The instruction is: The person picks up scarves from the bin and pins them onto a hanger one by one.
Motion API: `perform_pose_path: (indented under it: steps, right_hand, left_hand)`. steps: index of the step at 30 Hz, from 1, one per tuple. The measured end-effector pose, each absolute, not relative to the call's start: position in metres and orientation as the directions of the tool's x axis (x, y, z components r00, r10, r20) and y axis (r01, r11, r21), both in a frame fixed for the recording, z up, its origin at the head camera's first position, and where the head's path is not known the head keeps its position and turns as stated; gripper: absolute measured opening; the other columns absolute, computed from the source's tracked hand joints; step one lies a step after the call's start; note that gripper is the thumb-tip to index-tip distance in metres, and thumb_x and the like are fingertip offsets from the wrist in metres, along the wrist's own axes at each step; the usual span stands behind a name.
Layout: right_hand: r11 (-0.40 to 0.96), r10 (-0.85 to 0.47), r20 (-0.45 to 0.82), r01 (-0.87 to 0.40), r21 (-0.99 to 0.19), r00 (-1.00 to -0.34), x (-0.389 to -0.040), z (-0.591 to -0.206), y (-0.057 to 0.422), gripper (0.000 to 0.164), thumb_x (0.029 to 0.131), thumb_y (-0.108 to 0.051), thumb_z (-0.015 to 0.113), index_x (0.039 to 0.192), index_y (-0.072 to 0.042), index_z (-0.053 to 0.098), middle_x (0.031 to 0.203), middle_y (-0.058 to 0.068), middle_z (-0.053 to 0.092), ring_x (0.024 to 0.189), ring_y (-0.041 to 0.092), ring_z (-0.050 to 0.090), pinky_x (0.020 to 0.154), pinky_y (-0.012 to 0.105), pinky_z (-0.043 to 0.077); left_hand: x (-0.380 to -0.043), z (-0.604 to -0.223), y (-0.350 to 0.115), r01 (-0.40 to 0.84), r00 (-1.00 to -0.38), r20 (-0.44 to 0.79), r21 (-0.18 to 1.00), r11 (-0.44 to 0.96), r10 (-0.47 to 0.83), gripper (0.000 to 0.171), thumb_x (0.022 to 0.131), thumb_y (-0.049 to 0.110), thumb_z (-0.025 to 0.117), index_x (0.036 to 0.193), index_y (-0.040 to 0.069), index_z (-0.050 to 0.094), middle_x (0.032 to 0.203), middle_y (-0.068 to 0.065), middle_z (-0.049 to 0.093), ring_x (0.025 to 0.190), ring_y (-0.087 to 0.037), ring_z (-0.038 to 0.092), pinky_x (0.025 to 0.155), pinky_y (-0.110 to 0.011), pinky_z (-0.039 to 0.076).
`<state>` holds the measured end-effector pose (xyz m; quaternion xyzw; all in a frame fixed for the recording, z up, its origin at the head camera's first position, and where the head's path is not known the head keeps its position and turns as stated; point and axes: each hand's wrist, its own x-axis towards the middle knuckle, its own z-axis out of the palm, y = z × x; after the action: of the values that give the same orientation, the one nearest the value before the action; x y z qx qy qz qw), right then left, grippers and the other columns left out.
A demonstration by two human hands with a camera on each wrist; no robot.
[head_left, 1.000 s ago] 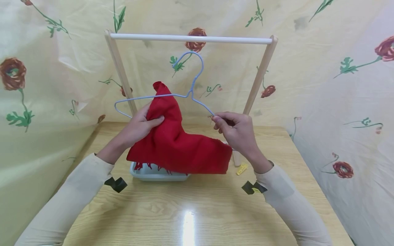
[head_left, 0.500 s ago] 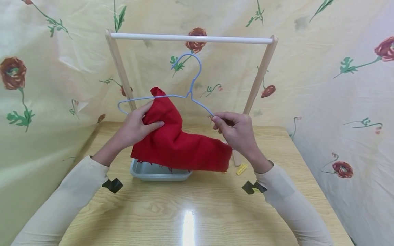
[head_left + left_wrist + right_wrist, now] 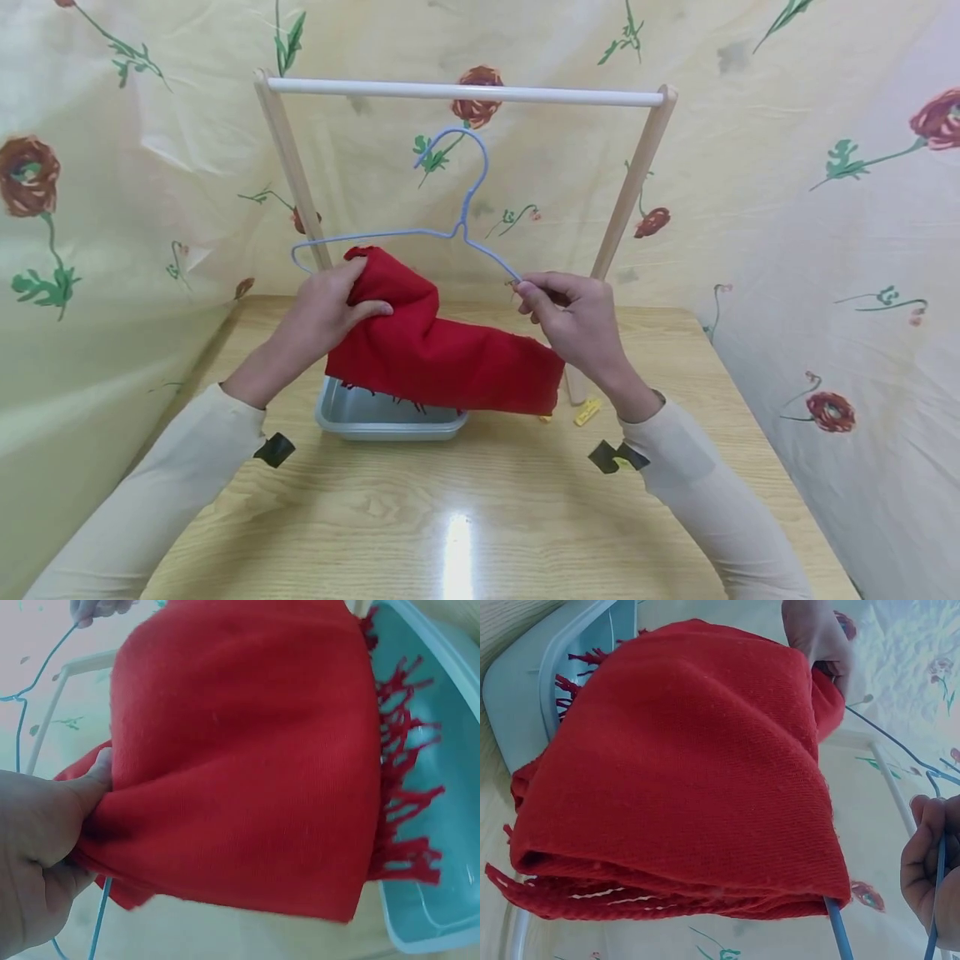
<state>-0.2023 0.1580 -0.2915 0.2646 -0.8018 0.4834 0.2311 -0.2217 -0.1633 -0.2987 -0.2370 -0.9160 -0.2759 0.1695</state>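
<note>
A red fringed scarf (image 3: pixel 450 358) hangs folded over the lower bar of a blue wire hanger (image 3: pixel 462 223), whose bare hook points up. My left hand (image 3: pixel 322 308) grips a bunched part of the scarf near the hanger's left end, thumb in front. In the left wrist view, the hanger's wire comes out below that bunch. My right hand (image 3: pixel 581 321) pinches the hanger near its right end. The right wrist view shows the wire poking out from under the scarf's fold, with the fringe (image 3: pixel 566 904) along the lower edge.
A pale blue-grey plastic tub (image 3: pixel 390 432) stands on the wooden table (image 3: pixel 525 517), under the scarf's fringe. Behind the hanger rises a wooden rack with a white rail (image 3: pixel 465 92). A yellow clip (image 3: pixel 588 412) lies near the rack's right foot, another beside it partly hidden.
My left hand has drawn the scarf's upper end down from above the hanger's upper wire to below it. The hanger's left end has shifted slightly right; my right hand stays put.
</note>
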Motion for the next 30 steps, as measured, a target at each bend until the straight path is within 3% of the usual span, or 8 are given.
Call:
perform_pose_path:
  steps: [5, 13, 18, 25, 30]
  right_hand:
    - [0.392, -0.201, 0.648, -0.667, -0.634, -0.735, -0.202, -0.287, 0.160, 0.009, 0.092, 0.000, 0.073, 0.099, 0.004, 0.078, 0.079, 0.013, 0.074, 0.063, 0.019, 0.067, 0.060, 0.018, 0.055]
    - [0.370, -0.235, 0.672, -0.704, -0.606, -0.702, -0.200, -0.280, 0.160, 0.007, 0.091, 0.002, 0.074, 0.096, 0.005, 0.078, 0.079, 0.012, 0.074, 0.064, 0.006, 0.065, 0.060, 0.018, 0.055]
    - [0.364, -0.238, 0.693, -0.725, -0.585, -0.680, -0.200, -0.276, 0.161, 0.005, 0.090, 0.003, 0.074, 0.094, 0.005, 0.078, 0.079, 0.011, 0.074, 0.065, 0.006, 0.065, 0.062, 0.019, 0.056]
    - [0.373, -0.241, 0.695, -0.726, -0.578, -0.678, -0.199, -0.269, 0.163, 0.006, 0.090, 0.004, 0.074, 0.095, 0.004, 0.078, 0.078, 0.010, 0.074, 0.064, 0.013, 0.064, 0.059, 0.018, 0.054]
    - [0.379, -0.241, 0.700, -0.729, -0.569, -0.672, -0.198, -0.263, 0.164, 0.007, 0.091, 0.003, 0.074, 0.097, 0.005, 0.078, 0.080, 0.015, 0.075, 0.065, 0.007, 0.068, 0.054, 0.018, 0.051]
  left_hand:
    - [-0.221, -0.294, -0.164, 0.485, -0.852, 0.424, 0.419, 0.768, 0.307, 0.054, 0.085, 0.017, 0.085, 0.121, -0.003, 0.051, 0.099, -0.021, 0.067, 0.086, -0.035, 0.067, 0.075, -0.047, 0.060]
    - [-0.224, -0.290, -0.167, 0.541, -0.804, 0.456, 0.298, 0.786, 0.380, 0.059, 0.093, 0.021, 0.076, 0.140, -0.004, 0.050, 0.110, -0.021, 0.062, 0.093, -0.035, 0.062, 0.080, -0.048, 0.058]
    - [-0.225, -0.291, -0.168, 0.506, -0.841, 0.390, 0.318, 0.802, 0.375, 0.065, 0.098, 0.021, 0.070, 0.151, -0.002, 0.042, 0.115, -0.022, 0.059, 0.099, -0.036, 0.060, 0.083, -0.048, 0.058]
    - [-0.221, -0.282, -0.163, 0.410, -0.890, 0.408, 0.520, 0.749, 0.204, 0.056, 0.094, 0.020, 0.075, 0.138, 0.003, 0.046, 0.110, -0.019, 0.065, 0.094, -0.034, 0.066, 0.079, -0.049, 0.061]
    - [-0.218, -0.286, -0.165, 0.516, -0.812, 0.531, 0.463, 0.721, 0.241, 0.048, 0.090, 0.018, 0.080, 0.128, 0.003, 0.055, 0.108, -0.017, 0.069, 0.089, -0.031, 0.068, 0.076, -0.046, 0.061]
